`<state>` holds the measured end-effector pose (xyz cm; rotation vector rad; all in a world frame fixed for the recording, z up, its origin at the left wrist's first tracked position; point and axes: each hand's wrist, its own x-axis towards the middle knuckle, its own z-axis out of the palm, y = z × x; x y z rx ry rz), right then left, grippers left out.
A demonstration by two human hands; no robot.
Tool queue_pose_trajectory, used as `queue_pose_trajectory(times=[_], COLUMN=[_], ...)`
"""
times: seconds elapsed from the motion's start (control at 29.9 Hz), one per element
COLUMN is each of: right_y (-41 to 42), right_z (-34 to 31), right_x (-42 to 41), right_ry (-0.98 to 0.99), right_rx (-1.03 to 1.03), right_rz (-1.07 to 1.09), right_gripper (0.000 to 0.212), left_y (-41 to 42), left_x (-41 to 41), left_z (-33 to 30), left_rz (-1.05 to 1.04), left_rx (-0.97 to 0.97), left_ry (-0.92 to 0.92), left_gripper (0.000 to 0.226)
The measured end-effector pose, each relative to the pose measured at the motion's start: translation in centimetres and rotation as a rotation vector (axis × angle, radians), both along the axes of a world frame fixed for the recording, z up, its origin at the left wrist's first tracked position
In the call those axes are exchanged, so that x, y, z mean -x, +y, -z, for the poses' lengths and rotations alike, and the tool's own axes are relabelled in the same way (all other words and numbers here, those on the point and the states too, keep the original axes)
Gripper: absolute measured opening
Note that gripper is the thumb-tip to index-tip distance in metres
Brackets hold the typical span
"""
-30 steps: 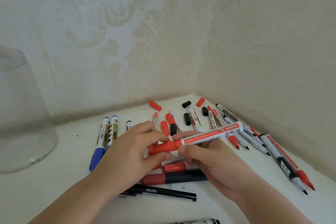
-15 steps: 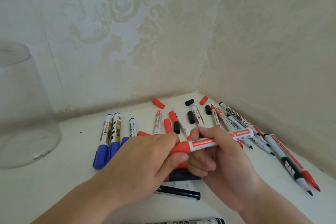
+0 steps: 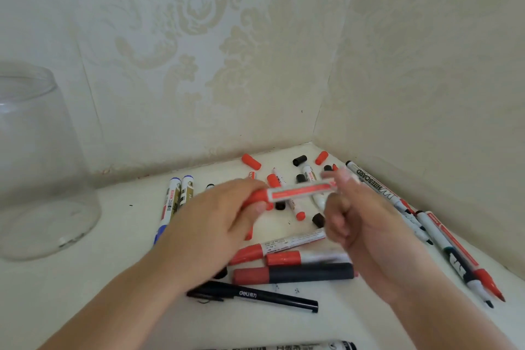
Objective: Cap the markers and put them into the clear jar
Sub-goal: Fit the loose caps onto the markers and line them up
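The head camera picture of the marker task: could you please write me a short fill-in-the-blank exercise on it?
1. The left hand grips the ____ cap end of the white-barrelled marker.
2. The clear glass jar stands to the ____ of both hands.
3. The right hand holds that marker's ____ end.
4. The slim black pen lies ____ the camera than the hands.

Missing words: red; left; uncapped (rear); nearer

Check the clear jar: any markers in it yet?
Empty. The clear jar stands upright at the left, and only its bare bottom shows through the wall.
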<state>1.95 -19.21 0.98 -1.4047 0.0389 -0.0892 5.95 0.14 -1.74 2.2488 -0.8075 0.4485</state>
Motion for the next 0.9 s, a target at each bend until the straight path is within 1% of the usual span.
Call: queue_pose_trajectory(times=[0.03,0.13,0.17,0.23,0.33,0.37,0.43,0.5,0.53,0.57,0.6,0.7,0.8,0.9], right_y=[-0.7,-2.7,-3.0,-3.3,-3.4,-3.4,-3.5,-3.5,-3.5,-3.5,-3.5,-3.3,-2.9,-2.4], right_z=[0.0,0.5,0.6,1.0,1.1,1.1,1.1,1.2,1.2,1.3,1.4,1.4,1.4,1.5], right_x=[-0.3,-1.2,-1.4,-1.7,-1.8,-1.8,-1.9,-2.0,-2.0,-2.1,-2.1,-2.0,-1.8,-1.9], right_ry=[-0.005,0.026,0.043,0.064,0.076,0.077,0.078,0.082,0.083,0.082,0.078,0.052,0.011,0.003], right_rx=[0.019,0.032,0.044,0.068,0.091,0.102,0.123,0.146,0.161,0.181,0.21,0.343,0.458,0.586], right_rz=[0.091,0.307,0.342,0.367,0.38,0.387,0.389,0.391,0.396,0.401,0.405,0.411,0.385,0.314], right_gripper=[0.02,0.012,0.01,0.01,0.012,0.013,0.014,0.014,0.015,0.015,0.015,0.014,0.014,0.012], left_y=[0.6,2.0,2.2,2.2,1.8,1.6,1.4,1.3,1.2,1.1,0.9,0.6,0.3,0.0], left_x=[-0.5,-2.0,-2.2,-2.2,-1.5,-1.3,-1.2,-1.2,-1.3,-1.3,-1.2,-0.7,-0.5,-0.3], left_z=[0.1,0.8,0.9,1.0,0.8,0.8,1.0,1.2,1.3,1.4,1.4,1.2,1.0,1.2], left_rz=[-0.046,-0.164,-0.174,-0.156,-0.16,-0.158,-0.141,-0.115,-0.102,-0.086,-0.072,-0.042,-0.01,0.026], left_rx=[-0.002,-0.077,-0.096,-0.13,-0.192,-0.212,-0.242,-0.237,-0.232,-0.225,-0.221,-0.214,-0.178,-0.161], left_ry=[0.02,0.073,0.096,0.128,0.1,0.085,0.083,0.091,0.09,0.081,0.068,0.06,0.054,0.088], left_gripper=[0.026,0.014,0.01,0.009,0.012,0.016,0.03,0.046,0.05,0.049,0.043,0.016,0.011,0.009])
